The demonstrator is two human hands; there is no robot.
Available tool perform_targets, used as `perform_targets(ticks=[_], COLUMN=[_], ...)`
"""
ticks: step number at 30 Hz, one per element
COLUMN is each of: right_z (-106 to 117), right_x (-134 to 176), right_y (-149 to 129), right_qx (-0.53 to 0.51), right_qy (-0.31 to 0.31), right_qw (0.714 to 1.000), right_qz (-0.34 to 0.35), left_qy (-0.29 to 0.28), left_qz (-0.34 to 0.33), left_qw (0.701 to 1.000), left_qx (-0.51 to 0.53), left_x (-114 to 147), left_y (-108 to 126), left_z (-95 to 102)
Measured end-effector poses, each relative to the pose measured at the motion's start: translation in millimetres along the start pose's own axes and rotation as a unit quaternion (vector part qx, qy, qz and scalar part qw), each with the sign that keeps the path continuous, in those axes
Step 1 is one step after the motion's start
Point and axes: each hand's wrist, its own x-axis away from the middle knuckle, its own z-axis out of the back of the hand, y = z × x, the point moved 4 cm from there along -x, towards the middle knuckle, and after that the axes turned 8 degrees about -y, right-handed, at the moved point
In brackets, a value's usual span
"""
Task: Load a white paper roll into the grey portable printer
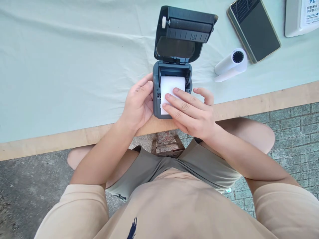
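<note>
A small dark portable thermal printer (156,109) lies at the table's front edge, its lid (180,43) swung up and back. In its bay sits a white paper roll (171,83), with a strip drawn out over the printer's front. My left hand (139,103) grips the printer's left side, thumb along the edge. My right hand (193,111) is open, several fingers stretched out and resting on the white paper; its thumb is mostly hidden under the palm. A second white paper roll (225,64) with a black core lies to the right, touched by neither hand.
A smartphone (256,30) lies behind the second roll. At the far right corner stands a white box-like thing (294,20) with a printed label. Pale green cloth (74,66) covers the table, whose bare wooden edge (62,137) runs before my knees.
</note>
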Motion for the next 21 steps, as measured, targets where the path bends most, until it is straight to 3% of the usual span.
perform_targets(ticks=[7,13,18,21], right_z=[-6,-5,7,9], right_x=[1,2,-10,-21], right_y=[1,7,41,60], right_qx=[0.024,-0.102,-0.196,-0.228], right_qy=[-0.001,-0.017,0.074,0.070], right_qw=[0.999,0.993,0.975,0.964], right_qz=[-0.042,-0.057,-0.070,-0.120], left_qy=[-0.075,-0.084,-0.058,-0.040], left_qz=[-0.038,-0.036,-0.025,-0.006], left_qw=[0.993,0.991,0.992,0.992], left_qx=[-0.082,-0.099,-0.113,-0.121], left_x=[0,-4,-3,-1], left_y=[-7,-11,-9,-7], left_z=[9.4,15.8,13.1,9.2])
